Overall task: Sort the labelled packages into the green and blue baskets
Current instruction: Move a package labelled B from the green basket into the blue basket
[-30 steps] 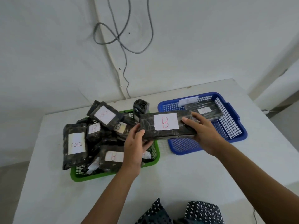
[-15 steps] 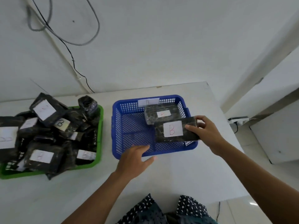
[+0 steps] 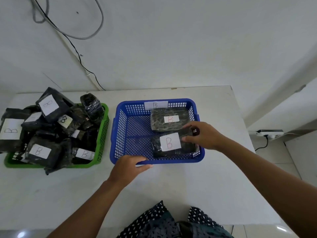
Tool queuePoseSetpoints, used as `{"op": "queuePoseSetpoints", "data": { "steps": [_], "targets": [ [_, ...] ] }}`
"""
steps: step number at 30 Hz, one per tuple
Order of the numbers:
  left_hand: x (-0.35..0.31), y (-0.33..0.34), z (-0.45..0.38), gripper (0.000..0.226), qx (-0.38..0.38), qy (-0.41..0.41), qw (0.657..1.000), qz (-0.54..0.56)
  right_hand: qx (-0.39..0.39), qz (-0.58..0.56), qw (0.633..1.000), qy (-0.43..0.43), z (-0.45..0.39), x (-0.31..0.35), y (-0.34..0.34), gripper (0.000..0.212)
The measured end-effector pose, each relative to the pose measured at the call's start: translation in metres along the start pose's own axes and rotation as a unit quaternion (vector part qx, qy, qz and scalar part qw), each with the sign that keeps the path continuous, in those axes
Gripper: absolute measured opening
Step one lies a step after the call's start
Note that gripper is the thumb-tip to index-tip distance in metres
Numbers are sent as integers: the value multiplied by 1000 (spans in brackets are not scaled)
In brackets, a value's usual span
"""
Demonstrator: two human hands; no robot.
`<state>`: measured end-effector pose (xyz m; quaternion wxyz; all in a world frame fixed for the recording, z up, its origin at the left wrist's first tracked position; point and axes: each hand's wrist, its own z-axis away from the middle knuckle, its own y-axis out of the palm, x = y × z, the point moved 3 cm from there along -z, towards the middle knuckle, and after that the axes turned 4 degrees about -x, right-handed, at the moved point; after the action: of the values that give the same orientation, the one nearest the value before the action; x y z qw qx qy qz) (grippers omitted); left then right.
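While my right hand grips the right end of a B package, thumb on top, fingers curled over the far edge, it lies in the near-right part of the blue basket, just in front of another B package. Left hand rests on the basket's front rim, fingers relaxed, holding nothing. Green basket sits left on the surface, heaped with packages.
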<state>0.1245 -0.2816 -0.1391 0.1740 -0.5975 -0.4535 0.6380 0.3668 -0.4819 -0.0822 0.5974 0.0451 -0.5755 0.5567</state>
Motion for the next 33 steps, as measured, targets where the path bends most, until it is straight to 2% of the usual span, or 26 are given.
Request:
{"op": "queuePoseSetpoints", "data": {
  "steps": [2,5,7,9,11,15,19,23,26,29,33],
  "targets": [
    [0,1,0,46,-5,1,1000,4,18,34,999,1,-4,1,4,36],
    [-2,0,-1,45,-23,12,1000,4,55,150,987,-4,-11,7,13,43],
    [-1,0,-1,48,-31,19,999,-6,74,245,967,-6,-13,13,22,44],
    [0,1,0,49,-34,20,999,-16,92,352,931,-14,-15,17,34,47],
    [0,0,0,50,-35,19,999,-13,102,398,911,-10,-16,15,44,55],
    [0,0,1,52,-30,11,999,-2,124,389,913,0,-20,3,55,72],
    [1,-2,0,57,-12,-18,1000,19,118,411,904,10,-24,-2,60,71],
    [-2,-6,-1,60,17,-34,999,35,103,398,912,18,-22,4,56,68],
    [-1,-19,-2,60,3,-21,1000,18,15,370,929,-11,-11,15,50,54],
    [4,-52,-8,55,-65,13,998,-18,-108,339,929,-103,1,42,53,48],
    [28,-114,-20,42,-158,50,979,-119,-158,245,933,-210,-3,100,82,47]
  ]
}}
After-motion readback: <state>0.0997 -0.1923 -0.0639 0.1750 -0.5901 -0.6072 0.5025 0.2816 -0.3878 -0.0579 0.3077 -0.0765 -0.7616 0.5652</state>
